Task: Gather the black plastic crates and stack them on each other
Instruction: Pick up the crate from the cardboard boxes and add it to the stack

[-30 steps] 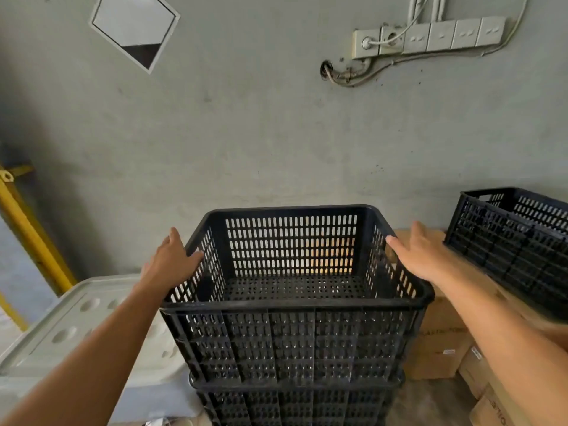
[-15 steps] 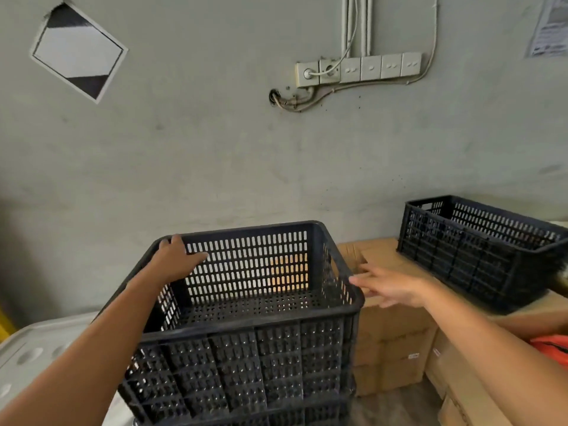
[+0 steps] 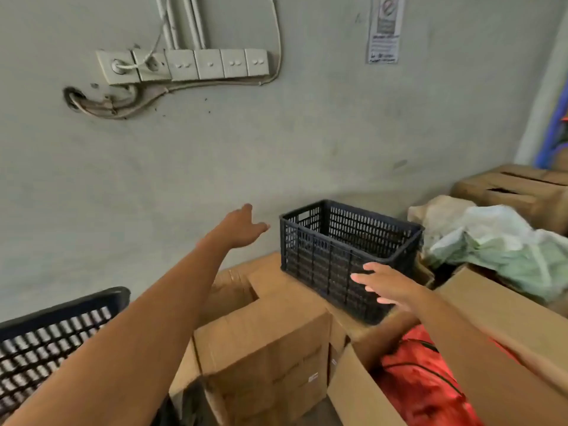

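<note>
A black slotted plastic crate (image 3: pixel 335 256) rests upright and empty on top of brown cardboard boxes (image 3: pixel 270 327) against the grey wall. My left hand (image 3: pixel 239 227) is stretched out with fingers apart, just left of the crate's left end and not touching it. My right hand (image 3: pixel 388 285) hovers open in front of the crate's near long side, close to its right corner. At the bottom left edge, part of another black crate (image 3: pixel 46 342) shows, partly hidden by my left arm.
An open cardboard box (image 3: pixel 504 333) with red fabric (image 3: pixel 421 382) inside stands at the lower right. Pale green and white bags (image 3: pixel 498 247) lie right of the crate, with more boxes (image 3: pixel 522 192) behind. Wall sockets with cables (image 3: pixel 184 64) sit up on the wall.
The view has swung right, away from the stacked crates. Both hands left the stack's top crate and reached toward the crate on the boxes, which is now central.
</note>
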`<state>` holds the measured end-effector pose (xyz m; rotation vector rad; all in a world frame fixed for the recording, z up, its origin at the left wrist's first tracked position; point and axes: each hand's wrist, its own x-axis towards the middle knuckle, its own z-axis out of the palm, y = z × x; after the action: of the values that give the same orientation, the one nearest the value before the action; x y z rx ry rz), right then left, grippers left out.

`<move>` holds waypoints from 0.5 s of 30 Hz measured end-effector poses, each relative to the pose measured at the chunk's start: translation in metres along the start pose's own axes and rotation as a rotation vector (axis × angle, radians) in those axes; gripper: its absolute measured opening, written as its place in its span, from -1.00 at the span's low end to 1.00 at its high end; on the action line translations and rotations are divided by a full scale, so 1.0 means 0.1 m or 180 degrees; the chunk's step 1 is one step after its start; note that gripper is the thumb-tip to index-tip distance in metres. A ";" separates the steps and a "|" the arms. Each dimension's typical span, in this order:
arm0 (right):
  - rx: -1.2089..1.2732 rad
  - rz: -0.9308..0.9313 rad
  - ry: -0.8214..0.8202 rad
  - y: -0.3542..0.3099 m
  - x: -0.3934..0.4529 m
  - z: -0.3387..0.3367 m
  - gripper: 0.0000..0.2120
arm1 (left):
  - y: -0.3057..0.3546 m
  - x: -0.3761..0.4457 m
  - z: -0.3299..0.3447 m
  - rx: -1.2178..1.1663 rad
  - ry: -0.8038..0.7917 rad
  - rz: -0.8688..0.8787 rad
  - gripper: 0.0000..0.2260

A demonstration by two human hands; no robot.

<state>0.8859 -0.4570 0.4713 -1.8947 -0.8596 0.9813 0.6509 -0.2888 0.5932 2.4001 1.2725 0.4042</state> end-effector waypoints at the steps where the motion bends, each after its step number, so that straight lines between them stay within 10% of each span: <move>1: 0.0003 0.0015 0.0191 0.08 0.11 -0.17 -0.29 | 0.06 0.19 0.23 0.0047 -0.0196 -0.0014 -0.37; 8: 0.0232 0.0201 0.1090 0.60 0.79 -0.77 -0.16 | 0.07 1.30 1.43 0.0087 -0.1042 -0.0279 -0.50; 15: 0.0120 0.0146 0.1863 0.67 1.73 -0.66 -0.38 | -0.29 2.90 2.06 -0.0267 -0.0647 -0.0292 -0.48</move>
<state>1.0363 -0.3649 0.3830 -2.0171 -0.4471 0.4156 0.8758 -0.0738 0.4184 2.2389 1.2429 0.1777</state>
